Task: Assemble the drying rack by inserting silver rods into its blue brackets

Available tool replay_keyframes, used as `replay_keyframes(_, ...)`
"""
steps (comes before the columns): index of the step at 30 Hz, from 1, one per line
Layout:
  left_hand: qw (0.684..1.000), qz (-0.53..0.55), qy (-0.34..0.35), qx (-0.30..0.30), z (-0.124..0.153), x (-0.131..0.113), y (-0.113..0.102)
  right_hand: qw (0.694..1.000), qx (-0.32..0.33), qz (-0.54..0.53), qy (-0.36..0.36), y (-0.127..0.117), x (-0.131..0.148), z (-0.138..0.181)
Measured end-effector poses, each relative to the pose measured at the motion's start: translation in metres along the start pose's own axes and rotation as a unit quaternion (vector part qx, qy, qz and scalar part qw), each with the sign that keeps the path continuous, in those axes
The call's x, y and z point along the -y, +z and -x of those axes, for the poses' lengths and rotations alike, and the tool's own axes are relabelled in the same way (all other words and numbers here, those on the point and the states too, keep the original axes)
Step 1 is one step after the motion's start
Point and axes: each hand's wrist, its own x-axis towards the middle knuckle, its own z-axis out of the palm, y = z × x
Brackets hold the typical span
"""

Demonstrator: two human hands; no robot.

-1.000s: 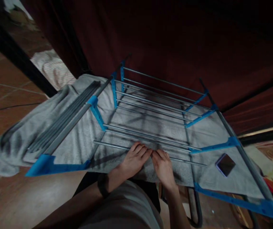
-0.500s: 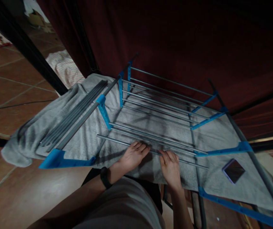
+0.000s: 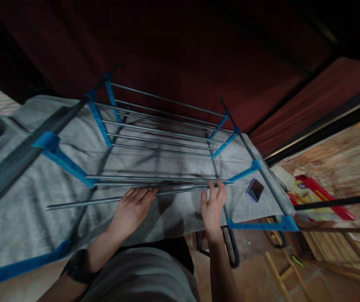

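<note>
Grey blanket (image 3: 173, 216) underlies the blue-jointed rack (image 3: 164, 132); left hand (image 3: 132, 212) grasps a loose rod (image 3: 180, 191), right hand (image 3: 214, 207) near its right end, grip impossible to tell; wide, even support should steady it

Grey blanket (image 3: 180, 214) | blue-bracketed rack (image 3: 65, 162) across middle | phone (image 3: 255, 191) at right | blurred rods (image 3: 49, 123) at left

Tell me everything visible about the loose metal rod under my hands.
The metal rod is long, slim, straight, grey, faintly shiny. It slants across the view, its right end farther away, beside a blue bracket; contact there is unclear. The left hand grips its middle; the right hand, fingers spread, appears to touch it nearer that end.
</note>
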Motion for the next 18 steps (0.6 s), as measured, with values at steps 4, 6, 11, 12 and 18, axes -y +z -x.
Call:
replay_keyframes(4, 1.0, -0.01, -0.002, -0.005, -0.001, 0.004, 0.002, 0.984, -0.106, -0.082, 0.119, -0.001, -0.009, -0.002)
replay_keyframes(6, 1.0, -0.015, 0.003, -0.004, 0.0, 0.005, 0.001, 0.954, -0.147, -0.168, 0.198, 0.0, -0.022, -0.003)
replay_keyframes(11, 1.0, -0.015, 0.013, -0.01, 0.003, 0.005, 0.002, 0.813, -0.152, -0.449, 0.338, -0.001, -0.054, -0.015)
replay_keyframes(12, 1.0, -0.01, 0.014, -0.012, 0.003, 0.005, 0.003, 0.788, -0.141, -0.491, 0.344, -0.003, -0.057, -0.019)
replay_keyframes(18, 0.999, -0.009, 0.028, -0.013, 0.003, 0.004, 0.003, 0.77, -0.092, -0.565, 0.28, -0.009, -0.066, -0.032)
